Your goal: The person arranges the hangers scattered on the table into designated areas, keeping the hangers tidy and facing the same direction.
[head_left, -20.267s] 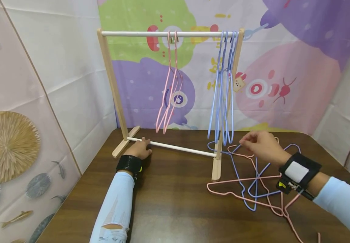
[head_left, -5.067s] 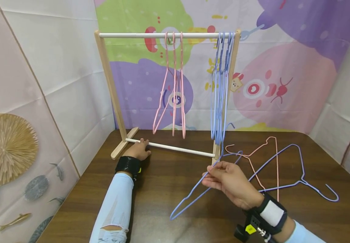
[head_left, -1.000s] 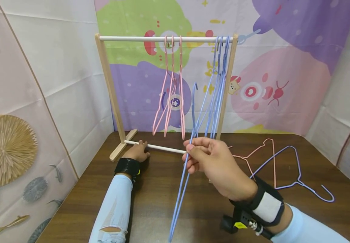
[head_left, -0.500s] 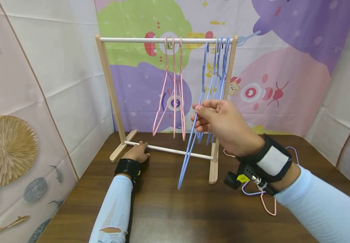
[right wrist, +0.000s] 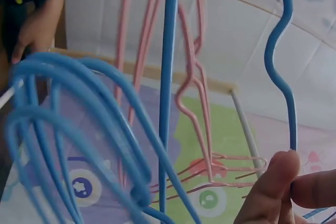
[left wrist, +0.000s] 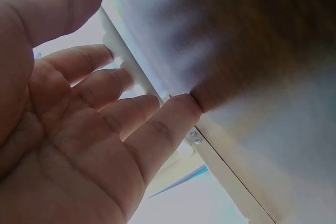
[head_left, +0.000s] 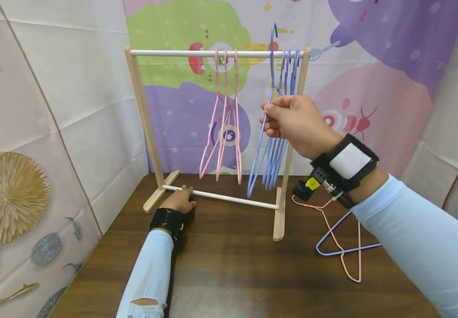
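My right hand (head_left: 298, 123) pinches a blue clothes hanger (head_left: 272, 66) by one shoulder, between thumb and fingers. The hanger is upright, its hook rising above the rack's white top bar (head_left: 173, 53). In the right wrist view, the wire of the blue hanger (right wrist: 271, 59) runs up from the thumb and fingertip. Just to its right hang several blue hangers (head_left: 294, 75), partly hidden by the hand. Three pink hangers (head_left: 238, 132) hang nearer the bar's middle. My left hand (head_left: 179, 199) rests on the lower white bar (head_left: 233, 198) with its fingers loosely extended, holding nothing.
A pink hanger (head_left: 359, 247) and another blue hanger (head_left: 330, 254) lie crossed on the brown table (head_left: 221, 274), partly under my right forearm. The rack's wooden right foot (head_left: 279, 225) stands beside them. A patterned cloth (head_left: 189, 132) hangs behind the rack.
One more pink hanger hangs than at first, and fewer hangers lie on the table. My right hand has raised the blue hanger from low over the table to the top bar. The left hand has stayed put.
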`<state>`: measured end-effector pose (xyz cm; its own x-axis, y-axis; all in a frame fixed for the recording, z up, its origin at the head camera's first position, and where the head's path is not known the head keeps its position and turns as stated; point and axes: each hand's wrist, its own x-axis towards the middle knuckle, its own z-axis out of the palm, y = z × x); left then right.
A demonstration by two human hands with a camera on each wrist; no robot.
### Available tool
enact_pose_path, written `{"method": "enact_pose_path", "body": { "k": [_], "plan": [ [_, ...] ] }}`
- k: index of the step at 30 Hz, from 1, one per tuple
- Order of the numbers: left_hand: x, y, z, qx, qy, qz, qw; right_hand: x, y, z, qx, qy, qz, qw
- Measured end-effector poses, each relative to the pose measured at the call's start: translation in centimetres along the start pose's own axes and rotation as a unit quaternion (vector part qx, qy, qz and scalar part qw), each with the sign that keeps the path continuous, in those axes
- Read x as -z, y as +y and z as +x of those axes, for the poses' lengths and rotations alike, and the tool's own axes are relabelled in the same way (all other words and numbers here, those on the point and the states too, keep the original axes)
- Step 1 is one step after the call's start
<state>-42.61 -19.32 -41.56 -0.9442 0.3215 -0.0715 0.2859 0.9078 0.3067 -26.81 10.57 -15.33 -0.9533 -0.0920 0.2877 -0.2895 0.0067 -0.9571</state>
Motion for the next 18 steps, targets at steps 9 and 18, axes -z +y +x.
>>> {"method": "enact_pose_path", "body": {
  "k": [9, 18],
  "plan": [
    [0.0, -0.1, 0.1, 0.002, 0.001, -0.005, 1.0000, 1.1, -0.9, 1.8, -0.057, 0.023, 0.007, 0.998],
    [0.0, -0.3, 0.3, 0.005, -0.003, -0.001, 1.0000, 2.5, 1.0, 2.3, -0.108, 0.012, -0.002, 0.994]
  ]
}}
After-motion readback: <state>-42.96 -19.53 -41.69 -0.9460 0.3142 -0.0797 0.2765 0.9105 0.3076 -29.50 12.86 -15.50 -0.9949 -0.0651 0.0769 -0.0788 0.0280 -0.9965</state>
